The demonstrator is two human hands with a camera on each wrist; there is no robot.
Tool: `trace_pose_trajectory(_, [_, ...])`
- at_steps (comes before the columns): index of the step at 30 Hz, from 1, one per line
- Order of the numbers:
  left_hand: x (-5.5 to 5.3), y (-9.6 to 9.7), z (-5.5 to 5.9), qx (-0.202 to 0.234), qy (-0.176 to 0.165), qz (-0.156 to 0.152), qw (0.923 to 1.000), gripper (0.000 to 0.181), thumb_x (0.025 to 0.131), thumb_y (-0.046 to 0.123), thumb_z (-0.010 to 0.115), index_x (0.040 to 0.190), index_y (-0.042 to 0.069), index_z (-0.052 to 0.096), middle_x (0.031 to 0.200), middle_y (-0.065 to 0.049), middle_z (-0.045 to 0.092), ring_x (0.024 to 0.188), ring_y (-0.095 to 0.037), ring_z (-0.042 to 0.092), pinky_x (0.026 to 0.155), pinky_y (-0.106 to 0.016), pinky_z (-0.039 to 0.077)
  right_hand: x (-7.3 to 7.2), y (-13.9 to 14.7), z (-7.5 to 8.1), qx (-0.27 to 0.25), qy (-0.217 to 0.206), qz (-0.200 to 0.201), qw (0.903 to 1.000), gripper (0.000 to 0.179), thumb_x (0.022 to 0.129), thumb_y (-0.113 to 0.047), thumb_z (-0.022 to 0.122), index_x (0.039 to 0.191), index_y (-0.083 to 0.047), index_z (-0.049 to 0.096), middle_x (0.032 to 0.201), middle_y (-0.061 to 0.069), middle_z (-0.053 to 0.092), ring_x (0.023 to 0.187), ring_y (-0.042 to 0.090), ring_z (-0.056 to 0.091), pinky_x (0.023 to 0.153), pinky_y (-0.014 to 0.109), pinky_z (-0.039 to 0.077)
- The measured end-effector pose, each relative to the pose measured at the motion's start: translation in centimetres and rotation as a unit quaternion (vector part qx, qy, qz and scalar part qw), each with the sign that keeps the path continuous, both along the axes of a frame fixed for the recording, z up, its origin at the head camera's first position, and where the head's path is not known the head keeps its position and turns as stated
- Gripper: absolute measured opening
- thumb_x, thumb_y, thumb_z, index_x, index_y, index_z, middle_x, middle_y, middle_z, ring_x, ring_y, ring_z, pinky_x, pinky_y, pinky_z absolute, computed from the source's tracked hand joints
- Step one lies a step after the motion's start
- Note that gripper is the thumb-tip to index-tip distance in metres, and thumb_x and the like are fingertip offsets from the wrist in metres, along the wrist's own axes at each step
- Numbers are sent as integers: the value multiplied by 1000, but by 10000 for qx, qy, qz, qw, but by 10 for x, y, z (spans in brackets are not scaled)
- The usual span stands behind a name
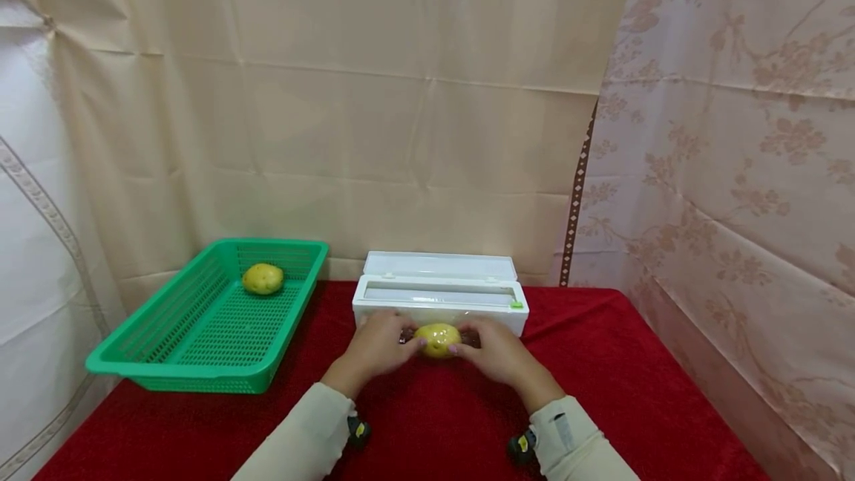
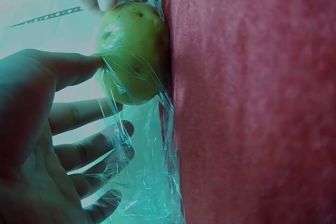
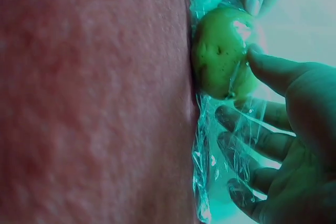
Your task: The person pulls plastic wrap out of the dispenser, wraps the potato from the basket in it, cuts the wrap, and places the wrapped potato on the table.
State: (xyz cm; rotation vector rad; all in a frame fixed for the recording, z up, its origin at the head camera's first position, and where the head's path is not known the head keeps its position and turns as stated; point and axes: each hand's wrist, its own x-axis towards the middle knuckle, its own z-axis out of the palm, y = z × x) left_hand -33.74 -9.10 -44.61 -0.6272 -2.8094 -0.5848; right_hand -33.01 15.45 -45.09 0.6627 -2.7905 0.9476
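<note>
A yellow potato (image 1: 437,340), covered by clear plastic wrap (image 2: 142,156), rests on the red cloth between both hands. At its left end my left hand (image 1: 382,346) holds the wrap, thumb tip against the potato and the other fingers spread behind the film. From the right end, my right hand (image 1: 496,351) holds the wrap the same way, its thumb (image 3: 273,69) touching the potato. Crumpled film trails along the cloth beside the fingers in both wrist views. Right behind the hands stands a white plastic wrap dispenser (image 1: 437,313) with its lid (image 1: 441,266) raised.
A green basket (image 1: 267,370) stands at the left, with another potato (image 1: 263,278) inside near its back. A small green slider (image 1: 516,304) sits at the dispenser's right end. Red cloth (image 1: 634,392) covers the table, and beige curtains (image 1: 401,95) hang behind.
</note>
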Motion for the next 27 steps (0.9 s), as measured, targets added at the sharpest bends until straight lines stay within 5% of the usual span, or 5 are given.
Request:
trace_pose_trajectory(5, [1,0,3,51,-39,21,10000,28,92,43,73,105,20,80,90,7,68,95,-14,60,82,-42,39,-2,8,1,-334,-83,341,9988,25,90,-23,81,110,-10,74,104,3,75,100,22,72,89,41,58])
trace_pose_trajectory(9, [2,-1,5,129,-64,-51,9999,27,92,42,74,103,18,79,80,9,61,85,-11,55,79,-39,37,-4,16,6,-566,-82,198,9982,25,89,-23,82,108,-9,74,100,2,76,92,16,73,83,35,59])
trace_pose_trajectory(17, [4,-2,8,126,-152,-51,9998,26,90,41,75,102,17,79,85,6,66,85,-11,55,80,-38,37,-8,36,18,-1042,580,-1359,9835,10,86,-16,83,92,-14,75,82,1,69,75,14,63,70,29,51])
trace_pose_trajectory(22, [6,-2,11,133,-189,-92,9997,23,89,38,77,98,17,79,88,6,66,88,-13,57,80,-40,37,-14,48,13,-1419,846,-2352,9578,39,82,-18,85,114,-3,68,114,20,59,103,34,62,90,43,50])
trace_pose_trajectory(27, [7,-3,12,123,-293,-155,9994,25,88,38,76,100,16,79,95,2,71,95,-15,60,83,-42,39,-20,57,6,-1624,473,-2687,9483,59,85,-23,83,133,1,59,132,30,54,125,42,50,104,55,41])
